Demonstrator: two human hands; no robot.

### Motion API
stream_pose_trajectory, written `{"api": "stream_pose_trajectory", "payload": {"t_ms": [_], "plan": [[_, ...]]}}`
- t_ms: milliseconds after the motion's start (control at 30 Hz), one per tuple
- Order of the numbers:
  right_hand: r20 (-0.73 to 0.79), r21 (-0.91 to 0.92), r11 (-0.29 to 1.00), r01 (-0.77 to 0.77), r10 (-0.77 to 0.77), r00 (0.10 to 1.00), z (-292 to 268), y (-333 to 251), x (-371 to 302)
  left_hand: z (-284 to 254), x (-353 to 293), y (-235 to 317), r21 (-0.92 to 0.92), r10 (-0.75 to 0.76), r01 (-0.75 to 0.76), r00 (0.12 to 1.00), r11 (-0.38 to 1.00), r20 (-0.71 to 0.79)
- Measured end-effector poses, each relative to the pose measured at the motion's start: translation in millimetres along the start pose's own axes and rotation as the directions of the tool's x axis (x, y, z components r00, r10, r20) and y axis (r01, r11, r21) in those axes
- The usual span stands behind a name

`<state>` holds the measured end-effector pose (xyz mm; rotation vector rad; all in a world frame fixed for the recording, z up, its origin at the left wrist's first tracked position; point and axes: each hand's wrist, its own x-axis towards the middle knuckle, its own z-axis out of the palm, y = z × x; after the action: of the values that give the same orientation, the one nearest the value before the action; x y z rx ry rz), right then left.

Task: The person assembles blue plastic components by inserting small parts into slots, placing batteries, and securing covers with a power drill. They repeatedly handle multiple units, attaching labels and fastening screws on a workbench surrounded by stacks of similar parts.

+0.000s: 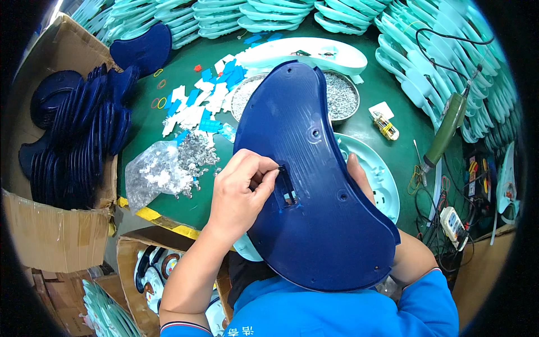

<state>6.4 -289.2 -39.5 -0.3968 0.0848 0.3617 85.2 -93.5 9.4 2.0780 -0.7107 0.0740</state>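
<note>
A large dark blue curved plastic panel [306, 236] is held tilted in front of my body, over a pale turquoise plastic shell [387, 185]. My left hand [238, 188] pinches a small black piece [280, 168] between thumb and forefinger, at the upper end of a rectangular recess [289, 194] in the panel. Bits of metal show inside the recess. Along the panel's right edge, my right hand [361, 177] grips it, mostly hidden behind it. Screw holes dot the panel's face.
Blue and white pieces [210, 101] and a bag of clear parts [163, 171] lie left. Two round trays of small metal parts [341, 95] stand behind the panel. A green electric screwdriver [449, 126] hangs right. A cardboard box [62, 224] holds dark blue panels; turquoise shells [269, 14] line the back.
</note>
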Motion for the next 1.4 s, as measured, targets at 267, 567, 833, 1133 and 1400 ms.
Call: {"api": "stream_pose_trajectory", "payload": {"t_ms": [267,567,833,1133,1400], "plan": [[-0.053,-0.246,0.969,-0.017,0.004,0.999,22.3,-7.0,-8.1,-10.6,3.6,-17.2,0.103,-0.227,0.229,0.973,0.968,-0.038],[-0.073,-0.331,0.944,-0.012,-0.013,0.997,29.0,-8.5,-4.4,-13.2,-1.6,-10.5,-0.055,-0.401,0.404,0.914,0.913,0.054],[0.094,-0.388,0.921,0.037,0.000,0.996,30.9,-12.7,-11.2,-18.5,8.5,1.0,-0.244,-0.267,0.278,0.960,0.929,0.080],[0.286,-0.731,0.544,0.412,-0.303,0.909,25.8,-45.0,-3.0,9.0,9.3,55.3,-0.305,0.150,-0.083,0.968,0.949,0.203],[0.205,-0.595,-0.665,-0.451,-0.668,0.715,-107.4,-151.0,-2.0,23.6,9.3,4.5,0.323,0.171,-0.272,0.936,0.906,0.309]]}}
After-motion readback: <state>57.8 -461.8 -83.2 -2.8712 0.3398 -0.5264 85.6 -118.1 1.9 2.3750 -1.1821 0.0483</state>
